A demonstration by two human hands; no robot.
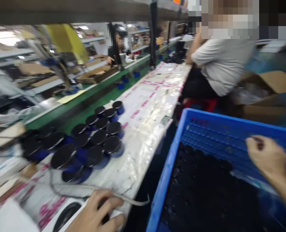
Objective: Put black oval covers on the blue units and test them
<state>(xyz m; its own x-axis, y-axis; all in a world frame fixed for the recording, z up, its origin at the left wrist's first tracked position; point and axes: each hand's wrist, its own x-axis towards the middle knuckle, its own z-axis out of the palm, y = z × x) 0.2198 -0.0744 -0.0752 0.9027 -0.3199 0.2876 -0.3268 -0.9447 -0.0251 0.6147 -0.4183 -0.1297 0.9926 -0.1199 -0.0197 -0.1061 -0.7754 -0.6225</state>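
My left hand (98,211) is low in the view at the near edge of the bench, fingers curled around something dark that I cannot make out. A grey cable (130,200) runs just beyond it, and a black ring-shaped part (68,216) lies to its left. Over the far right side of a blue plastic crate (173,151), my right hand (268,156) is blurred, with its fingers bent inward; what they hold, if anything, is hidden. Many dark round pieces (205,187) fill the crate. On the bench stand several blue cylinders with black tops (99,137).
The bench (145,119) has a white printed plastic cover. A green conveyor strip (89,106) runs alongside, carrying a few blue parts. A person in a light shirt (222,64) sits beyond the crate; another person (120,48) is across the line. A cardboard box (261,109) stands behind the crate.
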